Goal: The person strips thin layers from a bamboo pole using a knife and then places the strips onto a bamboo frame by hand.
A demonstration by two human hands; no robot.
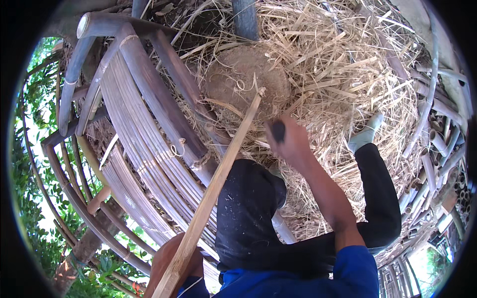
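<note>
My right hand (293, 141) is closed around a tool with a dark handle (278, 131); its working end cannot be made out. Just left of that hand, a long pale strip of split bamboo or wood (218, 174) slants up from the lower edge. The strip's frayed far tip (260, 92) lies over a round, flat-topped brown block (223, 74), with a curled shaving beside it. At the lower left, my bare left arm (171, 253) is bent beneath the strip. My left hand itself does not show.
A bamboo bench (134, 114) with slatted surfaces stands close on the left. Straw-like shavings (343, 64) cover the ground ahead and right. My right foot (366, 133) rests among them. Cut bamboo pieces (439, 141) are piled at the far right. A dark post (245, 20) stands behind the block.
</note>
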